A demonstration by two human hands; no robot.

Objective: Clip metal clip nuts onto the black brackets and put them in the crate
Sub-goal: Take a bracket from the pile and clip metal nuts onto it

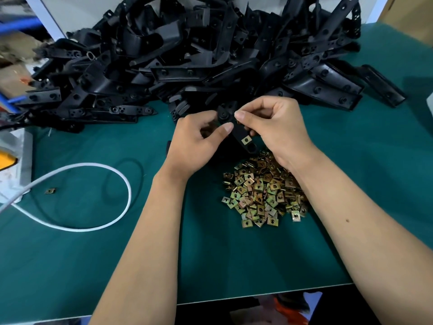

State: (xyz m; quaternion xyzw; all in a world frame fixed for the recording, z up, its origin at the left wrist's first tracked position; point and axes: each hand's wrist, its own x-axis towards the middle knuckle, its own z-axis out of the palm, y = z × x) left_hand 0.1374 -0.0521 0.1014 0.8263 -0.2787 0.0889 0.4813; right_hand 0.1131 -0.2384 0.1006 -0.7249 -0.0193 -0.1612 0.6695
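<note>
Nearest lies the heap of clip nuts point(263, 191) on the green tabletop point(93, 254), just under the right wrist; a careless sweep could scatter them. Above it both hands hold 1 black bracket point(239, 134) in the air, 1 clip nut point(246, 140) already on it. The left hand point(194, 141) curls round the bracket, thumb on top. The right hand point(274, 127) pinches its upper end; whether a second nut sits under those fingertips I cannot tell. If so, a skewed push could drop it. Beyond, the bracket pile point(187, 62). No crate shows.
</note>
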